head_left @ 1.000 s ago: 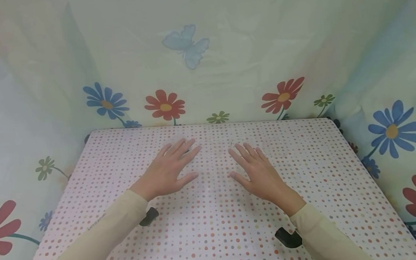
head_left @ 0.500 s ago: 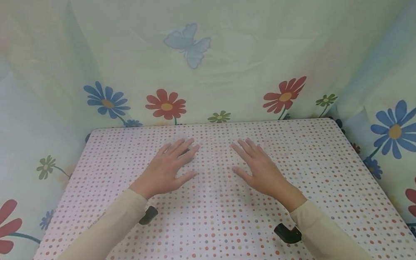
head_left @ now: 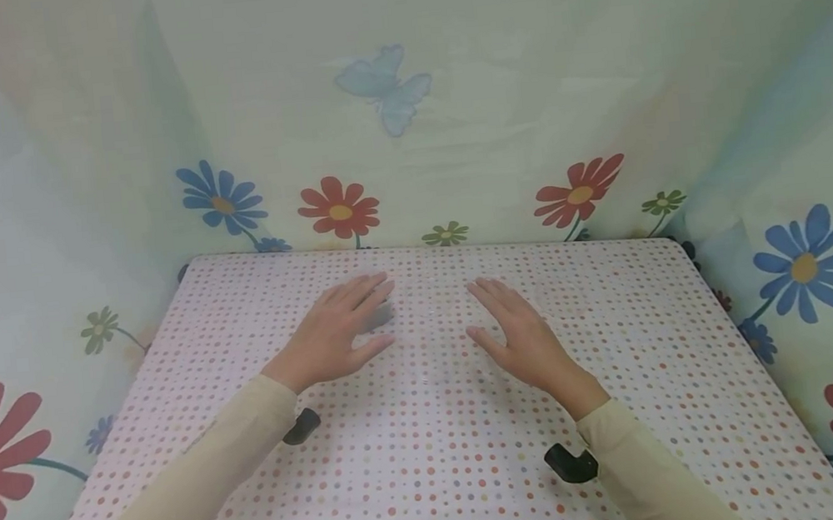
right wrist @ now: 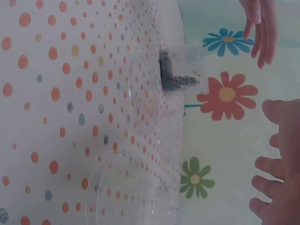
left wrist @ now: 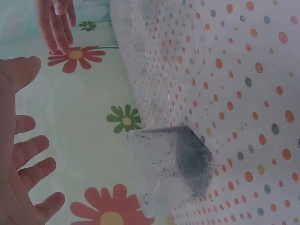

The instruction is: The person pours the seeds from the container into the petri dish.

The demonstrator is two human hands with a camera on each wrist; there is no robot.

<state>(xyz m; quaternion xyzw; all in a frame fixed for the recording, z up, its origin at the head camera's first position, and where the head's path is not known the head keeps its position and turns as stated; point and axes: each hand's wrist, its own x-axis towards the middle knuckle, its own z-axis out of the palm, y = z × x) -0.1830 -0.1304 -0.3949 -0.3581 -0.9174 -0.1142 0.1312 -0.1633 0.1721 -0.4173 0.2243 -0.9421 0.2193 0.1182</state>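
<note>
My left hand [head_left: 336, 330] is held above the table's far half, fingers straight and holding nothing. Partly hidden under its fingers in the head view is a clear container, which in the left wrist view appears as a see-through cup [left wrist: 173, 164] with dark grainy stuff inside. Opposite, my right hand [head_left: 525, 337] hovers with straight fingers, also without anything in it. Nearest to that hand are clear round dishes or lids, barely visible from the head; the right wrist view shows one dish [right wrist: 123, 93] beside the cup and another dish [right wrist: 90, 192] closer.
A dotted cloth [head_left: 437, 476] covers the table. Behind and on both sides hangs a flowered curtain [head_left: 492, 102]. Black curved pieces, a left one [head_left: 302, 427] and a right one [head_left: 572, 464], stick out below the sleeves.
Fingers of both hands have drawn closer together, and the right hand has shifted slightly. More of the grey contents shows under the left fingers. The head view has turned a little.
</note>
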